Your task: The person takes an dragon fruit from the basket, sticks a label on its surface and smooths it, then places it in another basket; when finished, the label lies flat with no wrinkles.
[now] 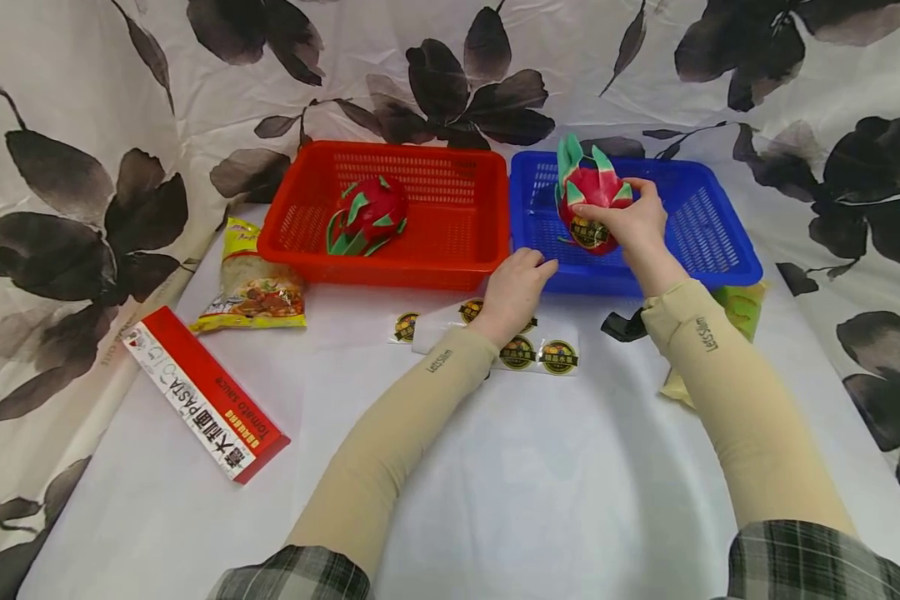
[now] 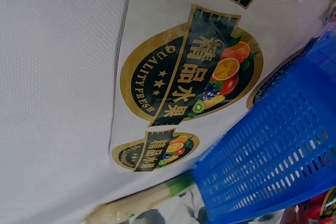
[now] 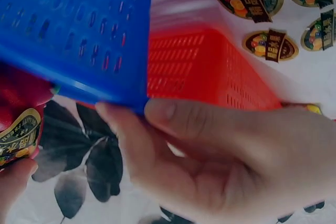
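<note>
My right hand (image 1: 630, 221) holds a red dragon fruit (image 1: 603, 190) with green leaf tips over the blue basket (image 1: 720, 208). A round black-and-gold sticker (image 1: 591, 232) is on its side. At the basket's front left corner, my left hand (image 1: 516, 292) pinches the rim between thumb and fingers, as the right wrist view shows with the hand (image 3: 210, 156) large. Sheets of black-and-gold fruit stickers (image 1: 558, 357) lie under the left wrist. They fill much of the left wrist view, where one sticker (image 2: 191, 72) shows an orange and other fruit.
A red basket (image 1: 457, 242) left of the blue one contains another dragon fruit (image 1: 375, 212). Farther left lie a yellow-topped food bag (image 1: 258, 287) and a red-and-white pasta box (image 1: 206, 396). A green packet (image 1: 742, 308) is partly hidden by the right forearm, with a small black object (image 1: 624, 327) beside it.
</note>
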A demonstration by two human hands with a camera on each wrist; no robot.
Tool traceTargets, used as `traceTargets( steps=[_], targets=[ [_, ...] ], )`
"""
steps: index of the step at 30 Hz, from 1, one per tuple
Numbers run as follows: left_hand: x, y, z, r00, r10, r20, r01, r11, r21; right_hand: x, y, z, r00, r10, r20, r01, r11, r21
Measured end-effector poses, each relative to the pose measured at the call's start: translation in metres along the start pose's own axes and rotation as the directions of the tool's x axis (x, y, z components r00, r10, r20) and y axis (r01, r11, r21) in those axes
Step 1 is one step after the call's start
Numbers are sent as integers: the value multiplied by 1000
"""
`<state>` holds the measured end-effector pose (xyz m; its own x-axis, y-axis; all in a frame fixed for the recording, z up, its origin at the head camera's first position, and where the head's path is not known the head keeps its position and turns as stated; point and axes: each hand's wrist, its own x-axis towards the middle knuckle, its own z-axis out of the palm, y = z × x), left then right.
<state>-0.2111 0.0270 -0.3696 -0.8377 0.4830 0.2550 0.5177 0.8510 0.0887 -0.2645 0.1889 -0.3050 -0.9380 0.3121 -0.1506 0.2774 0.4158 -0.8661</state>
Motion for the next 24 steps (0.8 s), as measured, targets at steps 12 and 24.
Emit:
traceTargets(
  steps=[12, 24],
  targets=[
    [1, 1, -1, 1000, -6, 9, 5, 999, 43, 10, 14, 18, 1000, 22, 19, -19, 994, -104],
    [0, 2, 1, 999, -20, 37, 18, 998, 52, 15, 25, 27, 998, 56, 28, -51, 989, -136]
  ],
)
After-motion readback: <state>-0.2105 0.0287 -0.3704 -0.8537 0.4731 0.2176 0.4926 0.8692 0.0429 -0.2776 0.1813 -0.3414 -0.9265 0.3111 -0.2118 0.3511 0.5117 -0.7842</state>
